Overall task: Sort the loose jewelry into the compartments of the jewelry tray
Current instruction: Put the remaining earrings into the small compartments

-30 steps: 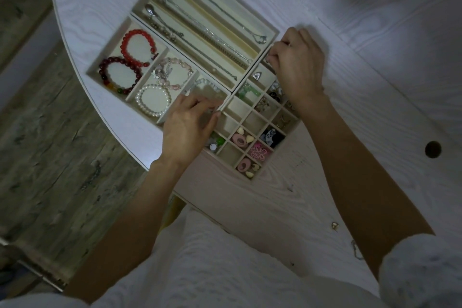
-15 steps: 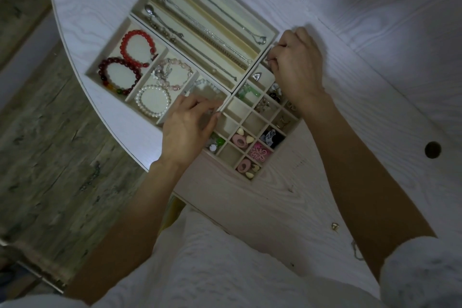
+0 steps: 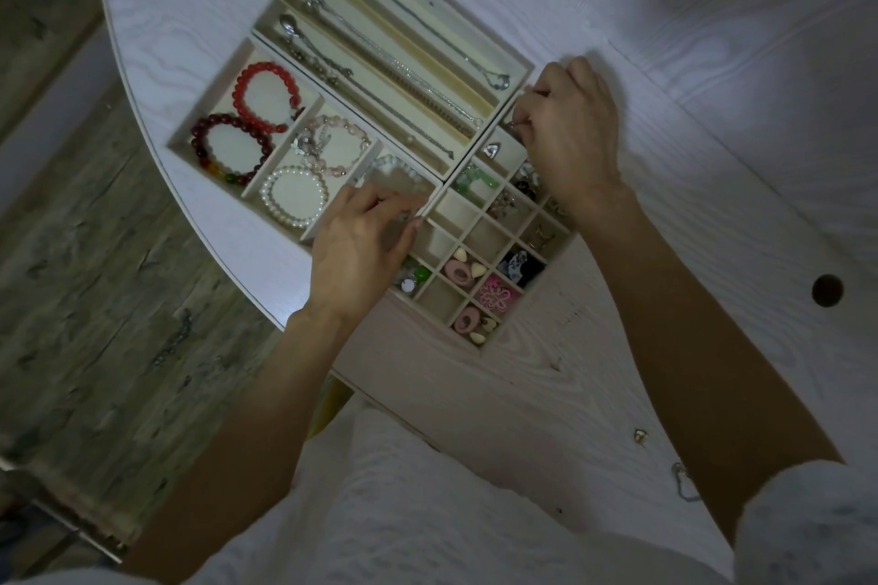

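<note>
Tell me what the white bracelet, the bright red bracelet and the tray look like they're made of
White bracelet: pearl or imitation pearl, going by its small round glossy off-white beads. Bright red bracelet: larger smooth beads with a soft shine, perhaps glass, stone or plastic; the picture can't settle which. Jewelry tray: matte cream walls, likely fabric-covered board or pale wood.

Matt jewelry tray (image 3: 190, 143), glossy bead bracelets (image 3: 266, 97), wood-grain table (image 3: 712, 38)
</note>
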`<state>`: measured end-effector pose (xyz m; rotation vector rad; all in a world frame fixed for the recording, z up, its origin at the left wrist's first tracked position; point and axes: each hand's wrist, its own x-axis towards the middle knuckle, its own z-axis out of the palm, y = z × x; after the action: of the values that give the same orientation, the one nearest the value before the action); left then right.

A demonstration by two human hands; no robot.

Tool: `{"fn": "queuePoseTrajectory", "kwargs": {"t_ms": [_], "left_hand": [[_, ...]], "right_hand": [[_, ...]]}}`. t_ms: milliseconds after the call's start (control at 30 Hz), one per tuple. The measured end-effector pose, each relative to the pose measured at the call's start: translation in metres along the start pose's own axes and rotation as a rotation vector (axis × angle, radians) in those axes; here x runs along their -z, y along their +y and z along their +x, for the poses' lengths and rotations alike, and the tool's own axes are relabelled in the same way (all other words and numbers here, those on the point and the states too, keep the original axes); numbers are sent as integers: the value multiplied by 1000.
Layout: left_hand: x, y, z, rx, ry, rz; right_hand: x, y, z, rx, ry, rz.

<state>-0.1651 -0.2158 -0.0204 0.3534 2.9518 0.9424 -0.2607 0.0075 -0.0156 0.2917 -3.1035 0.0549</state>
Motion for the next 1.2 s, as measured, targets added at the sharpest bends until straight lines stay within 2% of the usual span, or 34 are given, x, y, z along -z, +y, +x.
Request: {"fn": "queuePoseTrajectory", "kwargs": {"t_ms": [233,400,567,733,900,1067,1200], "left_hand": [[-2,-3,0,-11,-8,3],[-1,1,-1,9,12,-2],[-2,2,-3,11,27,12],[-3,2,-4,10,43,21],[-5,0,-6,-12,65,19],[-8,0,-9,-11,90,36],[-10,3,-9,-15,116,38]], "right_hand": [[5,0,-1,-19,-32,115],[2,-3,-2,-33,18,146],[5,0,-3,52,56,-22],[5,0,7,142,-77,-119],[1,2,0,67,0,-1],[0,-3,-9,-116,59,145],[0,0,-7,-119,52,131]]}}
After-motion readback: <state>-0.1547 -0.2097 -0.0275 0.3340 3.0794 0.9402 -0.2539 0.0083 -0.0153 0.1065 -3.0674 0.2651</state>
